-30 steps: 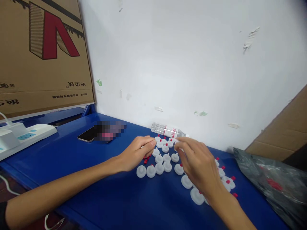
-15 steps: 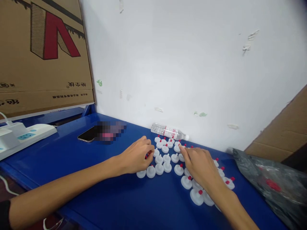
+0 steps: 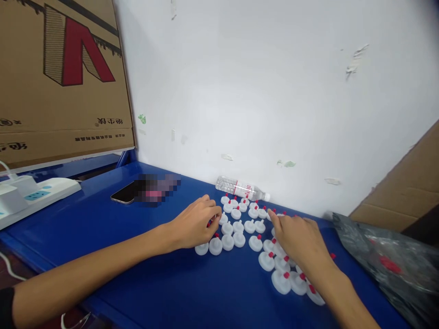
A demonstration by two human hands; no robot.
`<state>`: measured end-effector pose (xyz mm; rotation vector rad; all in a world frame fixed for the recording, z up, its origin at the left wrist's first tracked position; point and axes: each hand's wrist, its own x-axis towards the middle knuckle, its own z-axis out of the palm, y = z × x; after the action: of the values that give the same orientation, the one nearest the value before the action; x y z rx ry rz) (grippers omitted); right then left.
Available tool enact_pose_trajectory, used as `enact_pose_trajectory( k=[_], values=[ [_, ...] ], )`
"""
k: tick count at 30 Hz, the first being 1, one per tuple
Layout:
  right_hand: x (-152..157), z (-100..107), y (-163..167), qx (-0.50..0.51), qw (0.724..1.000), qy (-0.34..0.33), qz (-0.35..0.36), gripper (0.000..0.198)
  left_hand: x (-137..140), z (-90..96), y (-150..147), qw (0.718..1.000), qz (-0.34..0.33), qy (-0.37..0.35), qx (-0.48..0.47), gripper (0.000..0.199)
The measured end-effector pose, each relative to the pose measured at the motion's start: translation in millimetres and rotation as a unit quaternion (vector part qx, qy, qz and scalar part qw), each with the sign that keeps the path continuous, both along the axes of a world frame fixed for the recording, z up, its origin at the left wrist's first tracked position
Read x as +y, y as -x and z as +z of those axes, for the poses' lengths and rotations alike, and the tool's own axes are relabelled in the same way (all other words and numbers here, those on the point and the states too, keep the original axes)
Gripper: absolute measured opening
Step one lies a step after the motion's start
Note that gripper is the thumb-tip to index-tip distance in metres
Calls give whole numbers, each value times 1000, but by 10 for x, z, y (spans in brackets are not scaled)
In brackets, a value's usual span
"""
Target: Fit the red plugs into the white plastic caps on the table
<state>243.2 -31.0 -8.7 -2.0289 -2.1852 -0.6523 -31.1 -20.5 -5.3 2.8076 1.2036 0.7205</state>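
Note:
Several white round plastic pieces with short stems stand on the blue table, in a left group [image 3: 227, 242] and a right group [image 3: 281, 282]. Many stems wear small red caps [image 3: 286, 275]; a few stems near the middle are bare. My left hand [image 3: 197, 220] is closed at the left group's edge, with bits of red, apparently caps, showing under its curled fingers. Over the right group is my right hand [image 3: 298, 240], its thumb pointing at the back row and its fingers bent down. What its fingertips hold, if anything, is hidden behind the hand.
A clear plastic bottle [image 3: 242, 188] lies against the white wall. On the left are a phone [image 3: 124, 193], a blurred-out patch, and a power strip [image 3: 51, 194] with plugs. A dark plastic bag [image 3: 387, 265] with red inside lies at the right edge, and cardboard [image 3: 96, 107] leans behind.
My right hand has shifted to the right, uncovering white pieces in the middle and front of the right group. My left hand stays almost where it was.

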Motion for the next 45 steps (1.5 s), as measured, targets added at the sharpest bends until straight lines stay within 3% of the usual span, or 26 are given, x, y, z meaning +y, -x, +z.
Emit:
enact_pose_trajectory(
  k=[5, 9, 16, 19, 24, 30, 35, 39, 45],
  values=[
    [5, 63, -27, 12, 1000, 10, -9, 42, -7, 2, -2, 1000, -9, -5, -5, 18],
    [13, 149, -102, 52, 996, 64, -19, 23, -19, 8, -5, 1000, -6, -9, -1, 17],
    [22, 193, -120, 96, 990, 104, -20, 21, -21, 7, -6, 1000, -3, -5, 3, 17],
    [44, 189, -119, 135, 989, 62, 5, 21, -16, 3, -5, 1000, -5, -12, -1, 17],
    [45, 174, -40, 210, 965, -96, 127, 34, -31, 20, -9, 1000, -15, -11, -22, 18],
    [-93, 104, 319, 99, 935, -196, 279, 39, -138, 46, -72, 998, -44, 5, -47, 18],
    [-262, 97, 607, 39, 876, -188, 442, 45, -208, 11, -122, 998, -52, 4, -41, 20],
    [-329, 117, 684, 44, 863, -212, 457, 48, -190, -3, -113, 995, -89, 0, -38, 21],
    [-322, 105, 657, 155, 882, -181, 405, 38, -204, 63, -67, 990, -84, -47, -99, 23]
  ],
)
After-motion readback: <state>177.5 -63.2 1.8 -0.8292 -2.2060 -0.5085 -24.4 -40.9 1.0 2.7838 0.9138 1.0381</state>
